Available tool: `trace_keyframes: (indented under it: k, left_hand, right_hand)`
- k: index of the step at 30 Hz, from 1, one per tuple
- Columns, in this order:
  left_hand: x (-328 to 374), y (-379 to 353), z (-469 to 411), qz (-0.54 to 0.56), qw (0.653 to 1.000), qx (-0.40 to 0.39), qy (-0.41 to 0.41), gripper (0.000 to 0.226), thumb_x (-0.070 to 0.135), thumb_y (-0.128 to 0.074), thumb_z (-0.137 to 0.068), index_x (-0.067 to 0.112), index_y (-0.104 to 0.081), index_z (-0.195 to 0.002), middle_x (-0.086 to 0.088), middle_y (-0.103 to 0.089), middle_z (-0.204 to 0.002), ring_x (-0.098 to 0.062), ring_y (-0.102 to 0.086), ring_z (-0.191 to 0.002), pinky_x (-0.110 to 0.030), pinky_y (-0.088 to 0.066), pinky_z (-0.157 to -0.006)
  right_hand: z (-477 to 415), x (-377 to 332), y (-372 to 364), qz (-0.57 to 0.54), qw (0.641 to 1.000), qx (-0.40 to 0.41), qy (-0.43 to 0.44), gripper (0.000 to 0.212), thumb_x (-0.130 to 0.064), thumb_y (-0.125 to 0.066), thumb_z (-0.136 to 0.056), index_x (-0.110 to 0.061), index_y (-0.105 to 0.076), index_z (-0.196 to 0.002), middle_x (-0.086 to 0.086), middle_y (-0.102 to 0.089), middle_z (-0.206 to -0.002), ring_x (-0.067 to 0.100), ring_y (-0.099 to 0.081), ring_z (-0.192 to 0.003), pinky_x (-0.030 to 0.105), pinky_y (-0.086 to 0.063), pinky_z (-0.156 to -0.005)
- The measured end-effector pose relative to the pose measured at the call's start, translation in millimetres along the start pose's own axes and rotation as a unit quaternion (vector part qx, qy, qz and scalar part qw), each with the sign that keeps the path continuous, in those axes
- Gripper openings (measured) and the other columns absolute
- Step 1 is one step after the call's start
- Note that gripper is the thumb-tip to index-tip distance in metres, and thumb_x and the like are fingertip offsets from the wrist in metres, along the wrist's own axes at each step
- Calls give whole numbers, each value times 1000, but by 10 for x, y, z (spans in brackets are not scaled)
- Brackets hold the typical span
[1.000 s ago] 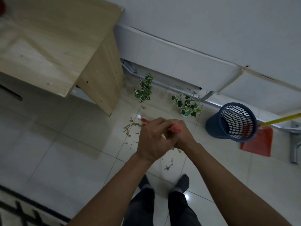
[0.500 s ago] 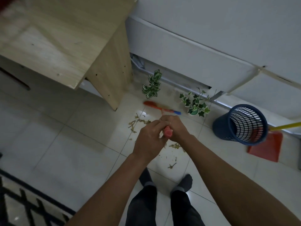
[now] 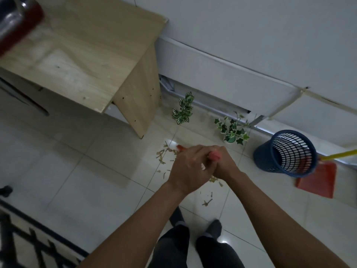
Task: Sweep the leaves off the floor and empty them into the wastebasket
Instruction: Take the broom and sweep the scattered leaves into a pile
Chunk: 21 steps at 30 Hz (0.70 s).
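Both your hands, left [image 3: 190, 167] and right [image 3: 225, 166], are closed tight round the red broom handle [image 3: 214, 156]; leaves [image 3: 166, 151] lie scattered on tiles under and ahead of them, bin [image 3: 286, 151] well apart to the right w/ dustpan [image 3: 318, 182] behind it. Risk: a hard stroke flicks bits toward the plants [image 3: 232, 130] or under the desk [image 3: 83, 55], since the pile's loose. Vs 0.5 s ago: broom head, then out near the plants, is now mostly hidden under your hands.

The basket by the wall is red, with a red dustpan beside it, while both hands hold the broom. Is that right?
Not quite. The head view shows the basket is blue, not red. The rest holds: a red dustpan lies beside it, and the left hand and right hand hold the broom.
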<state>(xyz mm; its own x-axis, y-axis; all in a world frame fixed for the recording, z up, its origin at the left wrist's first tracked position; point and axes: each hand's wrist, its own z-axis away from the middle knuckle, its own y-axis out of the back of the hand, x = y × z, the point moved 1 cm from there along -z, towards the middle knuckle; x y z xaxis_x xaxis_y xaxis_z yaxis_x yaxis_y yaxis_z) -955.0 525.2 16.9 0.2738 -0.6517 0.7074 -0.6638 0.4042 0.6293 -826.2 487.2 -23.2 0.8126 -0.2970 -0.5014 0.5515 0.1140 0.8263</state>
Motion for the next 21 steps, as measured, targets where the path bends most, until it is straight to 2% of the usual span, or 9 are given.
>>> trace_keyframes:
  k: [3, 7, 11, 13, 15, 16, 18, 20, 21]
  left_hand:
    - [160, 60, -110, -1, 1000, 8, -13, 17, 20, -68, -89, 11, -67, -104, -3, -71, -91, -13, -65, -81, -17, -49, -78]
    - [388, 129, -203, -4, 999, 40, -12, 20, 18, -64, -93, 8, -65, -111, -6, -69, -96, -16, -62, -86, -19, -48, -79]
    - [572, 231, -210, -17, 999, 36, -15, 24, 14, -62, -93, 6, -63, -116, -9, -67, -101, -19, -61, -93, -22, -47, -82]
    - [612, 265, -188, -24, 999, 23, -31, 23, 12, -61, -93, 9, -61, -116, -6, -66, -100, -12, -55, -92, -14, -38, -81]
    - [638, 278, -149, -30, 999, -8, -39, 22, 17, -56, -95, 17, -56, -117, -1, -63, -98, -5, -48, -89, -13, -34, -79]
    - [639, 275, -118, -31, 998, -32, -39, 22, 20, -53, -96, 20, -55, -117, 0, -62, -98, -5, -47, -90, -16, -37, -77]
    - [607, 246, -28, -18, 995, -91, -37, 21, 24, -52, -95, 22, -54, -117, 2, -60, -97, -9, -49, -90, -25, -45, -75]
    - [552, 217, 80, 5, 990, -140, -27, 19, 27, -56, -94, 24, -57, -114, 5, -57, -99, -7, -49, -93, -27, -48, -78]
    - [514, 209, 118, 19, 987, -160, -18, 20, 28, -59, -93, 26, -59, -113, 7, -54, -101, -8, -49, -94, -27, -48, -79]
  right_hand:
    - [51, -28, 104, -77, 991, 63, -87, 49, 1, -59, -84, -30, -38, -52, -9, -44, -54, 9, -46, -50, 38, -51, -56]
    - [164, -113, 293, -154, 974, 140, -91, 43, 2, -55, -88, -28, -43, -60, 5, -56, -68, 27, -57, -64, 40, -49, -61]
    - [318, -241, 407, -36, 994, 88, -47, 27, -4, -55, -90, -16, -45, -68, 2, -53, -72, 21, -49, -64, 32, -39, -60]
    - [419, -247, 414, -119, 985, 58, -107, 22, -9, -51, -93, -9, -52, -71, 9, -60, -75, 25, -57, -67, 41, -50, -63]
    - [528, -247, 412, -403, 897, 52, -176, 19, -9, -50, -95, 1, -62, -86, 20, -64, -77, 27, -65, -66, 43, -58, -62]
    - [571, -258, 428, -551, 807, 43, -209, 19, -9, -50, -95, 2, -63, -88, 18, -63, -73, 22, -65, -59, 37, -58, -53]
    - [634, -293, 415, -699, 673, 5, -244, 22, -9, -47, -96, -5, -61, -80, 9, -56, -63, 12, -56, -45, 23, -50, -40]
    - [669, -351, 347, -741, 624, -44, -243, 29, -1, -42, -97, -5, -58, -73, 7, -58, -55, 10, -56, -40, 20, -47, -35]
    - [661, -364, 306, -738, 624, -58, -251, 33, 5, -39, -96, -3, -56, -70, 7, -59, -50, 11, -59, -39, 19, -47, -35]
